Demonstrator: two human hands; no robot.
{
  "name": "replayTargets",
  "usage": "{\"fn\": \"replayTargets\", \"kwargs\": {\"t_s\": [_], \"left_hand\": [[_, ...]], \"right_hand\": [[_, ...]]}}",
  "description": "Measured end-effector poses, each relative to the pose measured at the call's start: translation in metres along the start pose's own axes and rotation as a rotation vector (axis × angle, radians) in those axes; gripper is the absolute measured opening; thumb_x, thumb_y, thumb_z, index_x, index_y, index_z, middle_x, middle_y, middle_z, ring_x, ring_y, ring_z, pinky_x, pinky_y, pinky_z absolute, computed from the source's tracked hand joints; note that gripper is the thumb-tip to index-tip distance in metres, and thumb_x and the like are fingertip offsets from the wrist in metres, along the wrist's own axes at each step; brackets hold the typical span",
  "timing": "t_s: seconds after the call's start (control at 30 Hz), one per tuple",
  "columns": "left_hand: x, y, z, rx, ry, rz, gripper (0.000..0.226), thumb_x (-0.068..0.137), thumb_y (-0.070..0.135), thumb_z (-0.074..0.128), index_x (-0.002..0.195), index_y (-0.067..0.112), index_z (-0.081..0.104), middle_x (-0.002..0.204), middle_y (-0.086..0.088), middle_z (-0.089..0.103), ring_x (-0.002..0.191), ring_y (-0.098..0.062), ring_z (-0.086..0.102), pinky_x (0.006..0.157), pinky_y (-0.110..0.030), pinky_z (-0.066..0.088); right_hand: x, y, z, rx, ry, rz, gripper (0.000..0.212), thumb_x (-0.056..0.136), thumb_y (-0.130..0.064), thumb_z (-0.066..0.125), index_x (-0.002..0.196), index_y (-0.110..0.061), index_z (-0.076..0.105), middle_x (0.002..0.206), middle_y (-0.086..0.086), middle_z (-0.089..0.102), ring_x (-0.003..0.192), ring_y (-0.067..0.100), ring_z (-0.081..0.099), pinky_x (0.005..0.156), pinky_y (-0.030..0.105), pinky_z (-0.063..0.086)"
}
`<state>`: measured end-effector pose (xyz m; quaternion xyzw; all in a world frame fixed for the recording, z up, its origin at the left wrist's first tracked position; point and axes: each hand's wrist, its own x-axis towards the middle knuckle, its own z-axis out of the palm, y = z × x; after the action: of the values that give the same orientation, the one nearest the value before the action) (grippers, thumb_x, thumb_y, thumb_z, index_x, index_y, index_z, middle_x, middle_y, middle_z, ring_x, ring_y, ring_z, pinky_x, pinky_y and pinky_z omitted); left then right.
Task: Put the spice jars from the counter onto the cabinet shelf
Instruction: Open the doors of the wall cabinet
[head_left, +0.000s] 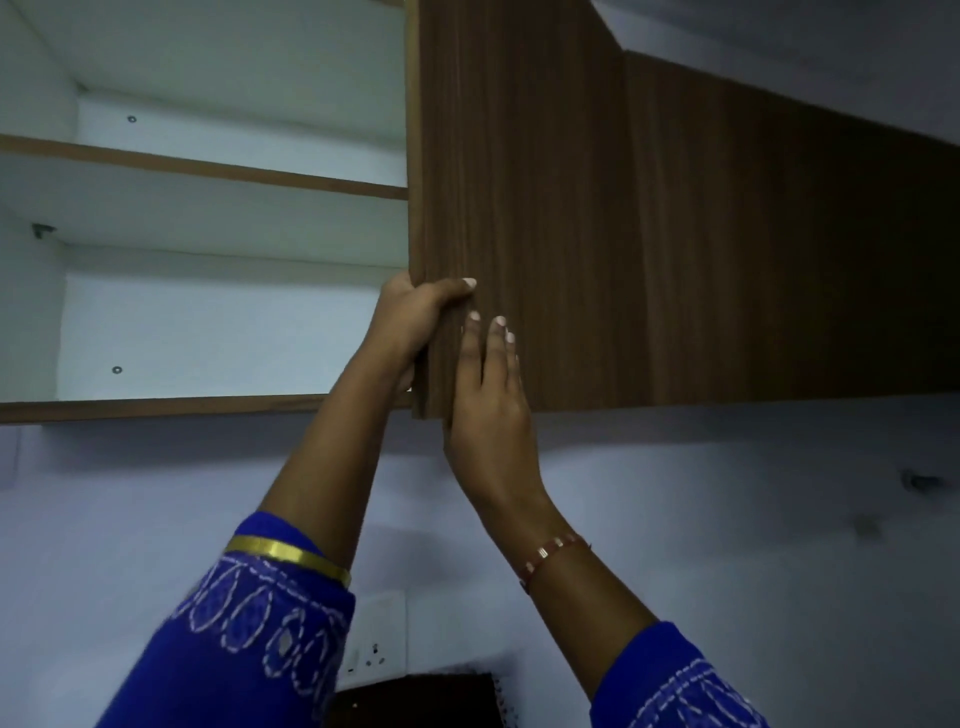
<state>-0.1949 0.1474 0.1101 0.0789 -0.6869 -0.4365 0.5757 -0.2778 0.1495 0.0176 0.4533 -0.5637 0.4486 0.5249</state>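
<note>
A wall cabinet hangs overhead with its left half open, showing white insides. Its lower shelf (182, 406) and upper shelf (208, 169) carry nothing that I can see. My left hand (410, 317) grips the free edge of the brown wooden door (519, 182), thumb on the front face and fingers hidden behind the edge. My right hand (491, 395) lies flat against the door's front near its lower corner, fingers straight. No spice jars or counter appear in this view.
A second brown cabinet door (779, 249) continues to the right. Below the cabinet is a pale wall with a white socket plate (371, 644). A dark object (415, 701) sits at the bottom edge between my forearms.
</note>
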Motion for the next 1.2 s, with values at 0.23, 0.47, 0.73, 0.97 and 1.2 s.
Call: {"fn": "replayTargets", "kwargs": {"t_s": [0.23, 0.47, 0.73, 0.97, 1.2], "left_hand": [[-0.041, 0.031, 0.062, -0.034, -0.019, 0.087, 0.029, 0.081, 0.0, 0.057, 0.103, 0.018, 0.053, 0.088, 0.001, 0.064, 0.081, -0.015, 0.063, 0.065, -0.022, 0.051], [-0.081, 0.063, 0.156, 0.015, -0.019, 0.26, 0.048, 0.081, -0.007, 0.049, 0.126, 0.011, 0.048, 0.098, -0.003, 0.06, 0.081, -0.018, 0.062, 0.065, -0.023, 0.053], [-0.099, 0.073, 0.27, 0.093, -0.023, 0.333, 0.072, 0.083, -0.004, 0.05, 0.146, 0.008, 0.02, 0.144, -0.015, 0.042, 0.121, -0.027, 0.053, 0.093, -0.03, 0.052], [-0.107, 0.059, 0.335, 0.359, -0.237, 0.461, 0.091, 0.088, 0.028, 0.059, 0.148, 0.007, -0.006, 0.159, -0.011, -0.002, 0.147, -0.027, 0.007, 0.119, -0.038, 0.017], [-0.1, 0.025, 0.384, 0.445, -0.455, 0.54, 0.074, 0.097, 0.039, 0.037, 0.148, 0.012, -0.009, 0.158, -0.005, -0.013, 0.147, -0.02, -0.007, 0.119, -0.036, 0.007]], "right_hand": [[-0.007, 0.034, -0.069, 0.202, 0.025, 0.05, 0.087, 0.073, -0.002, 0.075, 0.146, -0.004, 0.027, 0.148, 0.022, 0.036, 0.134, 0.039, 0.04, 0.095, 0.042, 0.048], [-0.013, 0.091, -0.153, 0.382, 0.052, 0.164, 0.071, 0.081, -0.007, 0.068, 0.144, -0.007, 0.033, 0.136, 0.013, 0.054, 0.121, 0.028, 0.057, 0.099, 0.033, 0.048], [-0.017, 0.169, -0.226, 0.503, -0.003, 0.375, 0.041, 0.085, 0.002, 0.059, 0.125, 0.001, 0.052, 0.094, 0.011, 0.065, 0.081, 0.017, 0.06, 0.061, 0.0, 0.045], [-0.019, 0.238, -0.253, 0.749, 0.103, 0.595, 0.042, 0.08, 0.006, 0.065, 0.121, 0.003, 0.055, 0.109, 0.012, 0.065, 0.098, 0.015, 0.061, 0.072, 0.007, 0.05], [-0.016, 0.302, -0.27, 0.876, 0.192, 0.817, 0.043, 0.077, 0.004, 0.069, 0.118, -0.004, 0.058, 0.108, 0.009, 0.065, 0.101, 0.021, 0.062, 0.076, 0.022, 0.055]]}}
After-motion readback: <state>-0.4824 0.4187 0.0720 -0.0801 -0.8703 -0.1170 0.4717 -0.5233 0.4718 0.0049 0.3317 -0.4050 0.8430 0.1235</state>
